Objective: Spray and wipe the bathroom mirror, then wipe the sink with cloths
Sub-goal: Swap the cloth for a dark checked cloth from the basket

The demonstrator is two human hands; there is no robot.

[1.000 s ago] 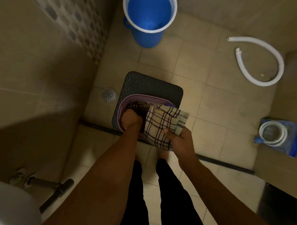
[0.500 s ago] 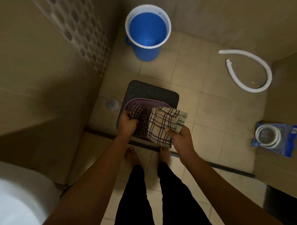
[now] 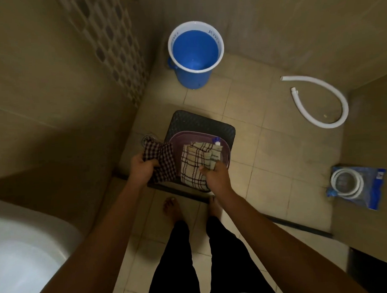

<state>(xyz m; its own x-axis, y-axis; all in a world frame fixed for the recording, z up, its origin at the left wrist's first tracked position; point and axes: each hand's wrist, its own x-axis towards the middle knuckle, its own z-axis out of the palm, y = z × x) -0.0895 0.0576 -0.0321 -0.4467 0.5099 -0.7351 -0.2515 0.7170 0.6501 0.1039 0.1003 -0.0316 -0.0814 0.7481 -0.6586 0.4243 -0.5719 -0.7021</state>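
I look straight down at the bathroom floor. My left hand [image 3: 143, 167] grips a dark red checked cloth [image 3: 161, 160], held just left of a purple basket [image 3: 224, 150]. My right hand [image 3: 215, 175] pinches a folded cream cloth with dark stripes [image 3: 194, 166] over the basket's near side. A blue and white spray nozzle [image 3: 216, 141] pokes up from the basket behind the cream cloth. The basket stands on a dark textured stool [image 3: 200, 122]. The white sink [image 3: 27, 250] fills the lower left corner. No mirror is in view.
A blue bucket [image 3: 196, 55] stands in the far corner. A white hose [image 3: 322, 102] curls on the floor at right, and a bagged coil of hose [image 3: 354, 185] lies on a ledge. A floor drain [image 3: 146, 139] sits left of the stool. My bare feet [image 3: 171, 208] stand before a dark threshold strip.
My left hand has lifted the dark checked cloth out of the basket and to the left. My head has risen, so the floor looks farther away and more sink shows.
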